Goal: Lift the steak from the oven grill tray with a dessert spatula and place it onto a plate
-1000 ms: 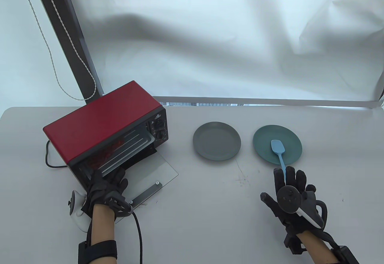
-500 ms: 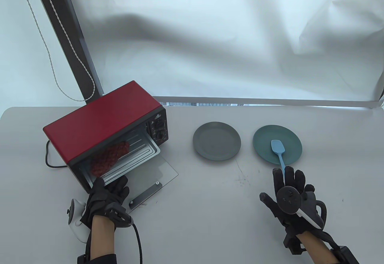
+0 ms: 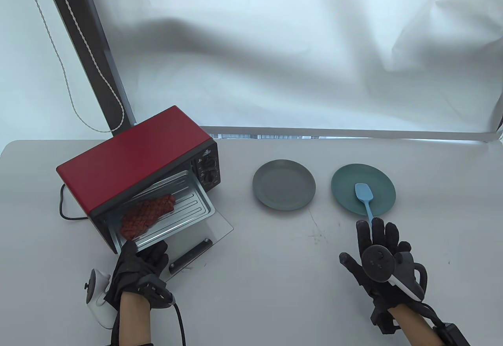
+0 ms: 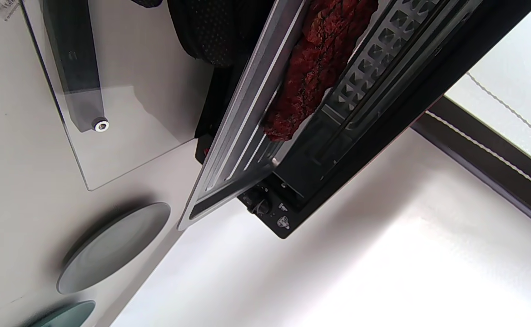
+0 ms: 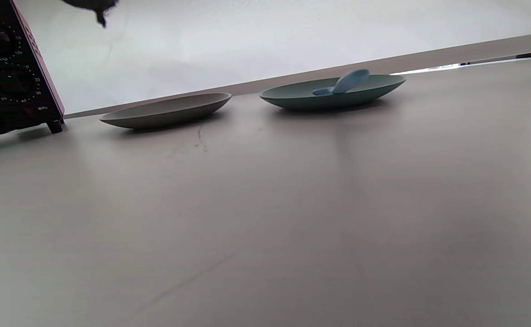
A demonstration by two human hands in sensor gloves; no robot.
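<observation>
A reddish-brown steak [image 3: 146,213] [image 4: 320,68] lies on the metal grill tray [image 3: 188,204] [image 4: 242,136], which sticks halfway out of the red oven [image 3: 133,157]. My left hand [image 3: 143,253] grips the tray's front edge. The light blue spatula [image 3: 365,198] [image 5: 344,82] rests with its blade on the teal plate [image 3: 346,183] [image 5: 292,96]. My right hand [image 3: 375,238] lies flat on the table with straight fingers over the end of the spatula's handle. A grey plate [image 3: 283,184] [image 5: 165,111] stands between oven and teal plate.
The oven's glass door [image 3: 214,226] [image 4: 124,150] lies folded down on the table in front of the oven, with its dark handle [image 3: 190,255]. A black power cord [image 3: 63,204] runs off the oven's left side. White cloth hangs behind the table.
My left hand has pulled the grill tray further out of the oven toward me, bringing the steak into the open. The right hand and spatula have stayed put.
</observation>
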